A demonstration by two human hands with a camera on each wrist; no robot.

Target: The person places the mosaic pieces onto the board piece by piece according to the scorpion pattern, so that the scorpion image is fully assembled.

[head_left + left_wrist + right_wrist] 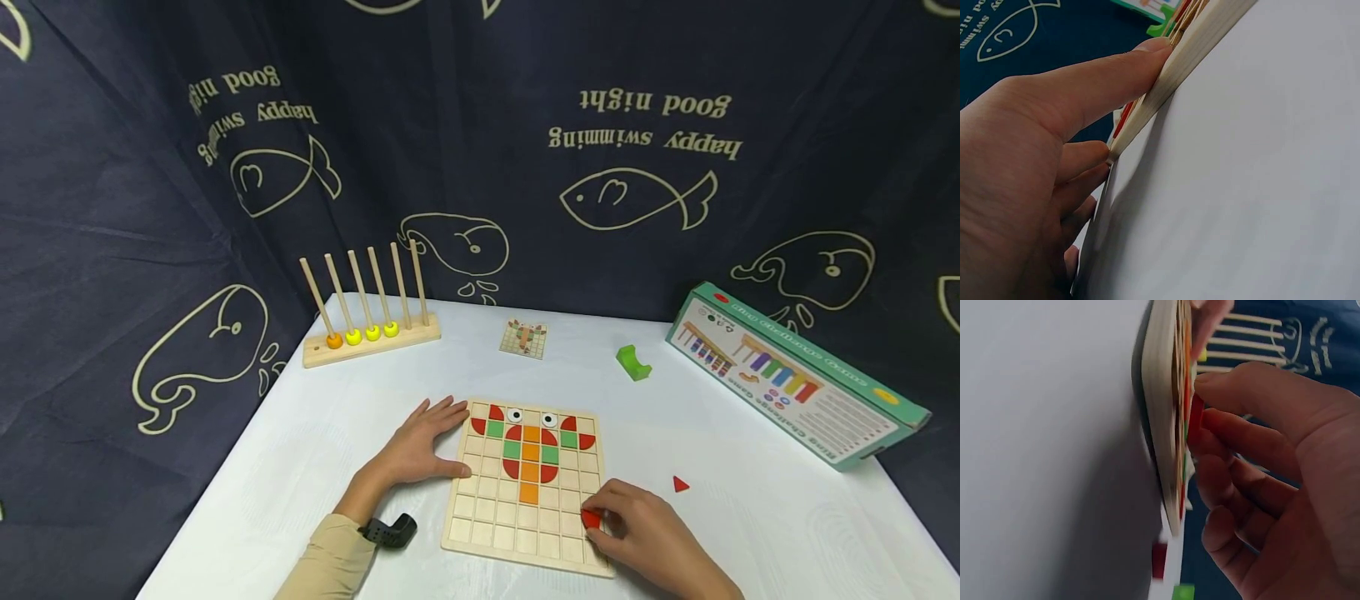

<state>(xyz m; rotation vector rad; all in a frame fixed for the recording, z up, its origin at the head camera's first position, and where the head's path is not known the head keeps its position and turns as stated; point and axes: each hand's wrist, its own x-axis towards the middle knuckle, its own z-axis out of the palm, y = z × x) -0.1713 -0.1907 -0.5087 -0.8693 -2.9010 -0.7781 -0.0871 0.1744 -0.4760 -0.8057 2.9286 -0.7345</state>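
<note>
A wooden grid board (495, 508) lies on the white table, with red, green and orange pieces and two eye discs set in its upper cells. My left hand (416, 446) rests against the board's left edge, thumb and fingers extended and touching it; the left wrist view shows the thumb (1116, 78) on the rim. Between thumb and fingertips, my right hand (637, 529) pinches a red piece (591, 519) over the board's lower right cells. In the right wrist view that red piece (1195, 419) stands edge-on at the board's surface; its full outline is hidden by the fingers.
A red triangular piece (679, 484) lies right of the board. Behind are a small pattern card (523, 338), a green curved block (633, 363) and a peg rack (375, 342) with orange and yellow beads. A game box (795, 379) stands at the right; a dark printed cloth hangs behind.
</note>
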